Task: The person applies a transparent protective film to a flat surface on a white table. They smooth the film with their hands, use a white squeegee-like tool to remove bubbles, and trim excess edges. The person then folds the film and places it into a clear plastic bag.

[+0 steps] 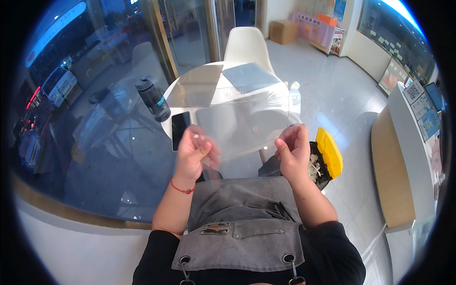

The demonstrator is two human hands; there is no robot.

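Observation:
A clear plastic sheet (235, 124) spans the space between my hands, above the near side of a round white table (222, 85). My right hand (295, 151) pinches the sheet's right edge between thumb and curled fingers. At the sheet's lower left, my left hand (196, 153) is blurred, its thumb and fingers bent; whether it grips the film cannot be told. Beyond, a translucent bluish sheet (249, 76) and a brownish see-through sheet (196, 83) lie on the tabletop. A black smartphone (181, 130) rests at the table's left edge, beside a dark drink bottle (153, 101).
A white chair (247, 48) stands behind the table. Right of my right hand is a lined bin (315, 169) with a yellow lid (329, 153) and crumpled waste. A glass wall (99, 142) runs along the left; a counter (399, 171) stands at the right.

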